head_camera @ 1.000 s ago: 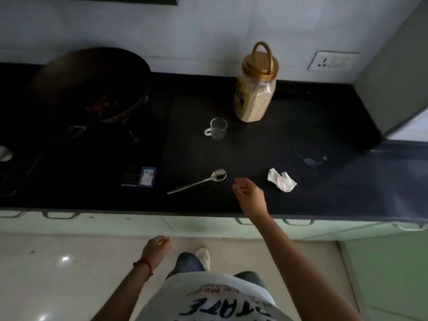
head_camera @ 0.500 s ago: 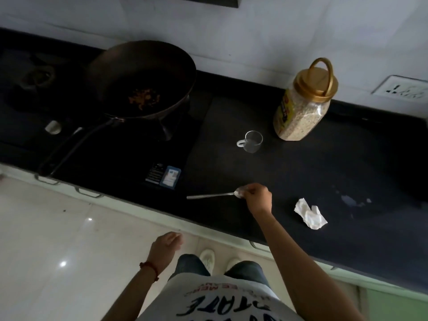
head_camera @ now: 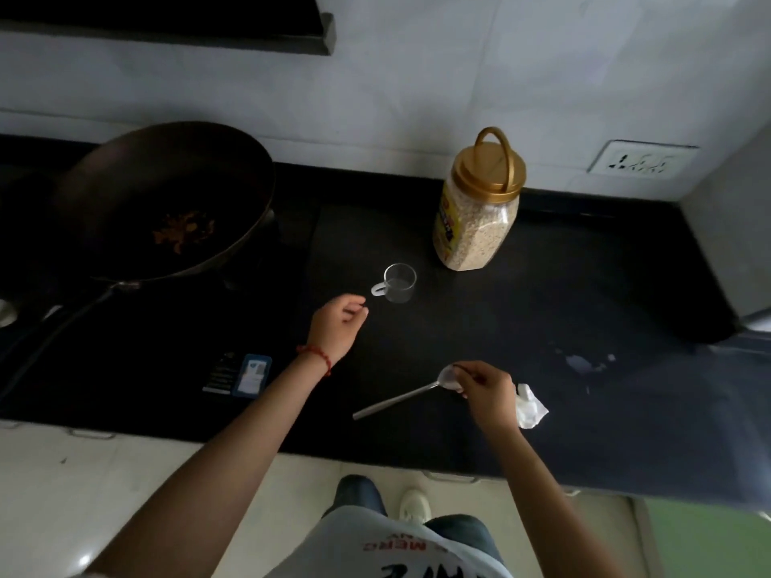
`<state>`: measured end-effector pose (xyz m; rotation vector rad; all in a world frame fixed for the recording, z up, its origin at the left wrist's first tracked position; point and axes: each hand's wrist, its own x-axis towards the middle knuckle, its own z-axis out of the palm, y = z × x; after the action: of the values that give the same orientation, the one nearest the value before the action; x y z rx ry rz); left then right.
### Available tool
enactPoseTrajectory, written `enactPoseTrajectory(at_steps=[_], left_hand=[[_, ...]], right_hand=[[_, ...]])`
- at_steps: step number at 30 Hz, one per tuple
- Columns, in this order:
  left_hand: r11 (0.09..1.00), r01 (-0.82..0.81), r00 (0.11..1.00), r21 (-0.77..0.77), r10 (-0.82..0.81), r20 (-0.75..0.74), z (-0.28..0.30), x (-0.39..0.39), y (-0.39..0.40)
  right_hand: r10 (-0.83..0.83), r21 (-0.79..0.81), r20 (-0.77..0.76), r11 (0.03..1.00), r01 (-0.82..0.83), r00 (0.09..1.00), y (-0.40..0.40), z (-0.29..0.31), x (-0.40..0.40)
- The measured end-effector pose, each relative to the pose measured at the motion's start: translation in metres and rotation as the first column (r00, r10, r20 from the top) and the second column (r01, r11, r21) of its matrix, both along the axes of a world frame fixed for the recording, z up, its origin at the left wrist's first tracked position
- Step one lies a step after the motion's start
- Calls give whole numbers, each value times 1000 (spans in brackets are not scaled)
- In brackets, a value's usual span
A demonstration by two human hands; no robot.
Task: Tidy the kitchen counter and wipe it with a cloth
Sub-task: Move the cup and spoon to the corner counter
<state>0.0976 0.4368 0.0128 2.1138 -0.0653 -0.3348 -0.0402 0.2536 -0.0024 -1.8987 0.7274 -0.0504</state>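
Note:
My right hand [head_camera: 486, 394] pinches the bowl end of a metal spoon [head_camera: 396, 400], whose handle points left toward the counter's front edge. A crumpled white tissue [head_camera: 532, 408] lies just right of that hand on the black counter [head_camera: 479, 327]. My left hand [head_camera: 336, 325] hovers with loosely curled fingers a short way left of a small clear glass cup [head_camera: 398, 282], not touching its handle. A plastic jar [head_camera: 477, 202] of grain with a gold lid stands behind the cup.
A dark wok [head_camera: 158, 202] with food scraps sits on the stove at the left, its long handle reaching toward the front. A small blue packet [head_camera: 244, 375] lies near the front edge. A wet spill [head_camera: 584, 362] marks the counter at the right. A wall socket [head_camera: 642, 159] is behind.
My left hand rose from beside my leg to the counter near the glass cup. My right hand took hold of the spoon by its bowl and moved it to the right, near the tissue.

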Motion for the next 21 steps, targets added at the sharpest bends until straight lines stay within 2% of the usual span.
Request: enactPoseTrajectory(at_steps=[8, 16, 21], left_hand=[[990, 42, 999, 131, -42, -2, -32, 55, -44], [997, 1, 996, 82, 6, -89, -34, 49, -45], [997, -77, 988, -11, 74, -138, -22, 23, -25]], right_hand=[[-37, -36, 21, 999, 37, 999, -8, 7, -10], [-46, -41, 23, 998, 47, 999, -6, 9, -12], [32, -69, 27, 997, -30, 999, -4, 11, -7]])
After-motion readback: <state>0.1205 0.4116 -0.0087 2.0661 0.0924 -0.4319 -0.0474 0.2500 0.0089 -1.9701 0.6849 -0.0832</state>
